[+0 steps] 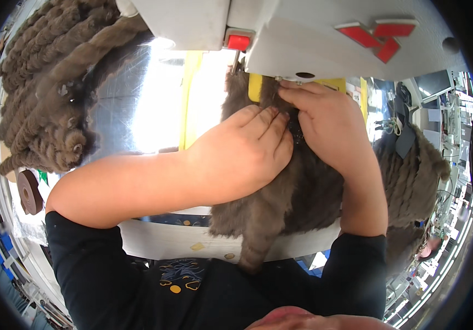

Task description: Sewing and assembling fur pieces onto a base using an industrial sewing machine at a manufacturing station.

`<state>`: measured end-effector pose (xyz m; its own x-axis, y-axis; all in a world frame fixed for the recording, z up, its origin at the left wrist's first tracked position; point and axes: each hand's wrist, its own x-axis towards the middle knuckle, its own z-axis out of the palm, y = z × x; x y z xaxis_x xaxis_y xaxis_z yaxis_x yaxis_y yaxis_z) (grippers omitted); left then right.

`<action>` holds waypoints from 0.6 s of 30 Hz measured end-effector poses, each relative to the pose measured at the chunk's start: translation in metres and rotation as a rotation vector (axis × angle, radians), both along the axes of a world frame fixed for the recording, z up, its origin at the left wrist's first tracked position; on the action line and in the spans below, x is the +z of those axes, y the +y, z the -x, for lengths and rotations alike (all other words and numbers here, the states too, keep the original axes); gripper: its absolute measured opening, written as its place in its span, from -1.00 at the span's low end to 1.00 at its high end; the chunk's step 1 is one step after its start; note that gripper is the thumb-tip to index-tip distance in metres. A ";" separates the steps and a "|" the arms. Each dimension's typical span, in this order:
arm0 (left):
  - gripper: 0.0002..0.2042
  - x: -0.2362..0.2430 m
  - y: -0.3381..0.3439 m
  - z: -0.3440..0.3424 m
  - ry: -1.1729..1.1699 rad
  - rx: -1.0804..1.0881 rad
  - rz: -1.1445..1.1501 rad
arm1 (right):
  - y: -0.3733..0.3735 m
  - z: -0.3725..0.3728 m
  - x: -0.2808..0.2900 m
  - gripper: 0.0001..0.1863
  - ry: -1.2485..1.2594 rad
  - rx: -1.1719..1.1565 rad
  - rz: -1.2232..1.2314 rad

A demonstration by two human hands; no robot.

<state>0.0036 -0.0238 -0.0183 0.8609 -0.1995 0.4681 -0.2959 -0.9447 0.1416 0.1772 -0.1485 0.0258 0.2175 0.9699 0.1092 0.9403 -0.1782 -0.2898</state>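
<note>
A long-haired brown fur piece [310, 201] lies under both my hands at the sewing machine [297, 41], its near end hanging over the table edge toward my body. My left hand [242, 151] is closed on the fur, its fingers pressed together and curled into the pile. Further to the right, my right hand [332, 118] pinches the edge of the same fur close under the machine head. Its thumb is mostly hidden. The two hands' fingertips are a short way apart, with a dark seam line of fur between them. The machine head covers the stitching point.
Rolled, ridged brown fur [49, 110] is piled at the left, with a roll of brown tape [29, 192] below it. More brown fur [412, 187] hangs at the right. A red switch [239, 42] sits on the machine, and a yellow strip [189, 104] crosses the shiny tabletop [123, 104].
</note>
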 end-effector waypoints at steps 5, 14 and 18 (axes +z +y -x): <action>-0.62 0.001 -0.001 0.000 0.022 0.013 -0.047 | 0.002 -0.002 -0.003 -0.65 0.002 -0.024 0.044; -0.67 0.001 -0.003 -0.003 0.058 0.062 -0.047 | 0.004 -0.005 -0.001 -0.65 0.017 -0.030 0.032; -0.67 0.001 0.002 -0.008 0.038 0.046 -0.070 | 0.008 -0.012 -0.004 -0.68 0.020 -0.041 0.006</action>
